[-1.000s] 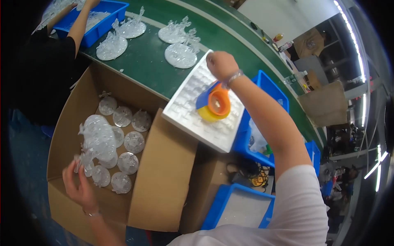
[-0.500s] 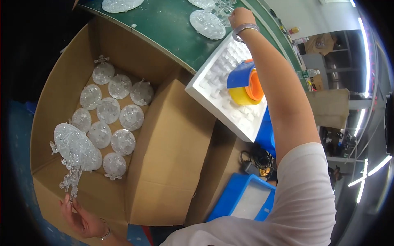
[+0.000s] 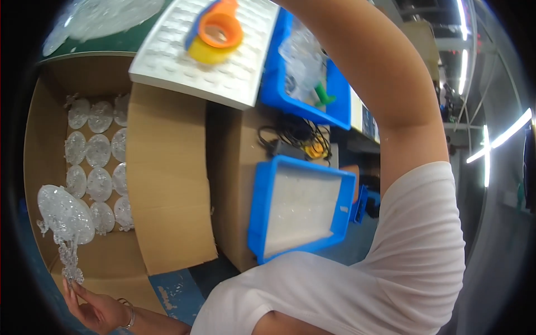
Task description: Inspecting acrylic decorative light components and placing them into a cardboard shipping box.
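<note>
My left hand (image 3: 92, 308), at the lower left, pinches between its fingertips the knobbly stem end of some clear plastic discs (image 3: 66, 215). Two or more of these speckled ovals overlap and stand out from the stem over the box's left side. Below them, similar clear discs (image 3: 99, 149) lie in rows inside a cardboard box (image 3: 170, 184); its flap hides part of the right-hand row. My right forearm (image 3: 371, 72) reaches up and leaves the picture at the top, so its hand is out of sight. Larger clear discs (image 3: 114, 17), blurred, are on the green table (image 3: 89, 47).
On a white studded tray (image 3: 167, 61) sits an orange, blue and yellow tape dispenser (image 3: 218, 33). A blue bin (image 3: 340, 111) with clear plastic bags stands beside it. Nearer are black cables (image 3: 296, 131) and a shallow blue bin (image 3: 259, 215) with a pale bottom.
The view has swung right, so box and tray appear further left. My right hand, earlier at clear pieces on the table, has left the picture. My left hand keeps its hold on the discs.
</note>
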The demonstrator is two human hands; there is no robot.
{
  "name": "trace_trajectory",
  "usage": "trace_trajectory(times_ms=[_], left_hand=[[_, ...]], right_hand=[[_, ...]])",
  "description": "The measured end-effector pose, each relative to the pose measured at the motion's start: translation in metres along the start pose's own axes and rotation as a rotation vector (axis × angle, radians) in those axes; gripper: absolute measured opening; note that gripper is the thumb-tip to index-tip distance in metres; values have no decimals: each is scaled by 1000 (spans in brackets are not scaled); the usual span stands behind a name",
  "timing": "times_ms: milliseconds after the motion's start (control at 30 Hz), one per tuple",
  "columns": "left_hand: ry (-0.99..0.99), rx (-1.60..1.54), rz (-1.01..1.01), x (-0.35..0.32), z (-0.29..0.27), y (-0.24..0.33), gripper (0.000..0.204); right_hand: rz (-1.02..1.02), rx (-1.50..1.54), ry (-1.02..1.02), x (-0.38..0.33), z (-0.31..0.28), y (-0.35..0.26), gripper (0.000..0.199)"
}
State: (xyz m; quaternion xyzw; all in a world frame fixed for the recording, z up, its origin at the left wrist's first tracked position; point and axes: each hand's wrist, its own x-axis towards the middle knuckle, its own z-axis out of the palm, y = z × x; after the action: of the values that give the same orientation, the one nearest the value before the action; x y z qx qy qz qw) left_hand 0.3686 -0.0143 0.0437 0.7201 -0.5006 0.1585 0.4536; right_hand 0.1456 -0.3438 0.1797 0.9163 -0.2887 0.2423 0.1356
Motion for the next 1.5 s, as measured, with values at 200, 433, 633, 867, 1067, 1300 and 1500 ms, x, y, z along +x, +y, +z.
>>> trace_trajectory(times_ms=[200,433,633,867,1067,1300,1500], left_hand=[[95,-55,179,-9,-20,41,10],[143,-236,274,-31,-38,101,14],[172,-283,350,-63,-64,138,13],[139,-323,468,-143,-103,139,16],[25,-303,582,-171,-161,158,20],[-36,-270,646,-181,-190,151,23],[-35,-203,672,-177,-185,153,23]], right_hand=[[12,167,-16,-96,-77,-7,13],[276,40,-237,-233,-192,-2,18],[380,-33,-133,-345,-186,-8,14],[536,-170,-223,-410,-141,-27,16],[694,-262,-254,-421,-130,-34,16],[821,-199,-156,-424,-116,-31,16],[782,-222,-244,-412,-118,-29,15]])
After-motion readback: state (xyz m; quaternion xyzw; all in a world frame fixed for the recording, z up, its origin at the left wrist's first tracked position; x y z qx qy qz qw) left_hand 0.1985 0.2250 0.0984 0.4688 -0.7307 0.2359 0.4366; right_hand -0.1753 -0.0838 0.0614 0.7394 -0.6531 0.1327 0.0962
